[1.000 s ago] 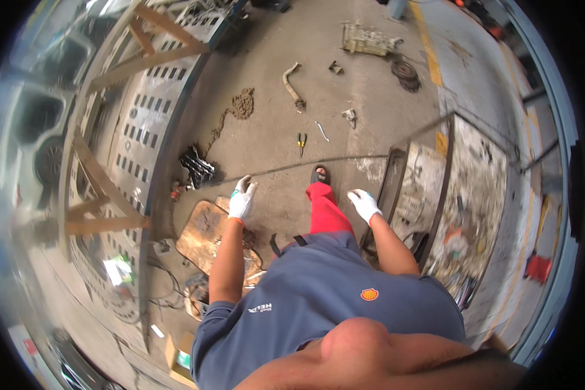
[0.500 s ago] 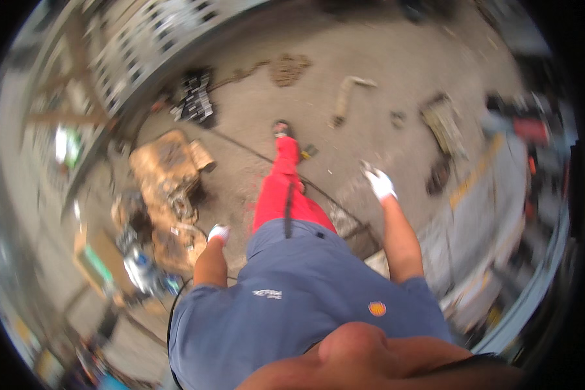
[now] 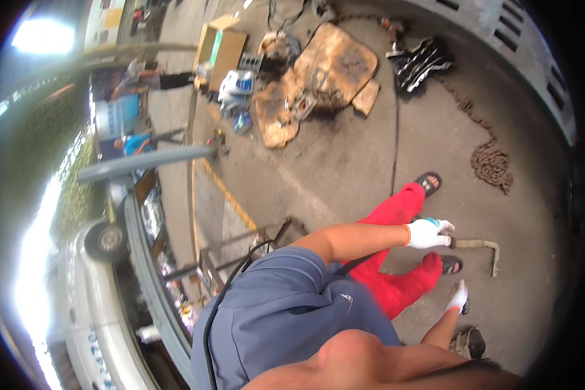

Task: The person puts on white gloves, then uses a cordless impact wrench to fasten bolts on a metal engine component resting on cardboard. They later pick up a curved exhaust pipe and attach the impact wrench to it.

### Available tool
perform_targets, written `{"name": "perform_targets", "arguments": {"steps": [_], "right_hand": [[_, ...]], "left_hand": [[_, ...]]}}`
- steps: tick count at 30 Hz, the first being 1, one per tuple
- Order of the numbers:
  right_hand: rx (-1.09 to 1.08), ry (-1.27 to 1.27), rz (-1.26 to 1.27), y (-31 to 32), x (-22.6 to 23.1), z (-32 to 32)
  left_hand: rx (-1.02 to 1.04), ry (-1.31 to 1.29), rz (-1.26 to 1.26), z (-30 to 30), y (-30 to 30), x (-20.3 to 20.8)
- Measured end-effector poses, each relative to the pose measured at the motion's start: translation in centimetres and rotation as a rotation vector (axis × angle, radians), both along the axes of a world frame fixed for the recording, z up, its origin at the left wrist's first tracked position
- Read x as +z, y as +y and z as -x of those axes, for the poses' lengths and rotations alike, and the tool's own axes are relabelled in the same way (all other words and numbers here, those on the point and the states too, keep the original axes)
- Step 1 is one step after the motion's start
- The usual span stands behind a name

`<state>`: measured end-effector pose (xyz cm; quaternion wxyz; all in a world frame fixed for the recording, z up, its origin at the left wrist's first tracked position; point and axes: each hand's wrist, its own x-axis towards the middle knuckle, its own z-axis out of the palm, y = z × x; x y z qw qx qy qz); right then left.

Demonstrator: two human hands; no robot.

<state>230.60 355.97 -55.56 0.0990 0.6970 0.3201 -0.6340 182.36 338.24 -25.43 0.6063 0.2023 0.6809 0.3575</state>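
My left hand (image 3: pixel 428 233), in a white glove, reaches out above my red trousers with its fingers loosely apart. Just beyond its fingertips lies a bent pipe (image 3: pixel 476 244) with a brownish thicker end and a paler angled end. The thick end meets the glove's outline, but I cannot tell whether they touch. My right hand (image 3: pixel 459 296), also white-gloved, hangs lower in the picture, its fingers stretched out. A small dark thing (image 3: pixel 466 306) shows beside that glove; it does not look gripped. My sandalled feet stand between the pipe and a dark line on the floor.
A rusty chain (image 3: pixel 491 168) lies heaped beyond my feet. Stained cardboard (image 3: pixel 335 62) with greasy parts, a white jug (image 3: pixel 236 86) and an open carton (image 3: pixel 226 55) are at the top. A metal frame (image 3: pixel 208 260), a white vehicle (image 3: pixel 97 312) and other people (image 3: pixel 135 143) are leftward.
My view has swung round, so the cardboard now sits at the top and the chain at the right. My left hand has come out from my side, and now appears beside the bent pipe.
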Motion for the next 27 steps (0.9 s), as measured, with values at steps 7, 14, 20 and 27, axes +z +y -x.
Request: {"name": "perform_targets", "arguments": {"steps": [7,14,20,27], "right_hand": [[0.145,-0.050,0.245,7.1,-16.9,5.9],[0.008,-0.107,0.155,3.3,-29.9,7.6],[-0.093,-0.373,-0.092,2.8,-31.2,5.5],[-0.103,0.068,0.145,5.6,-5.4,14.8]], "left_hand": [[0.242,-0.345,0.441,-11.6,-3.5,-8.2],[0.143,-0.251,0.544,-14.0,-4.7,-15.7],[0.301,-0.332,0.523,-13.2,-6.0,-17.0],[0.310,-0.384,0.395,-14.5,-8.2,-16.4]]}}
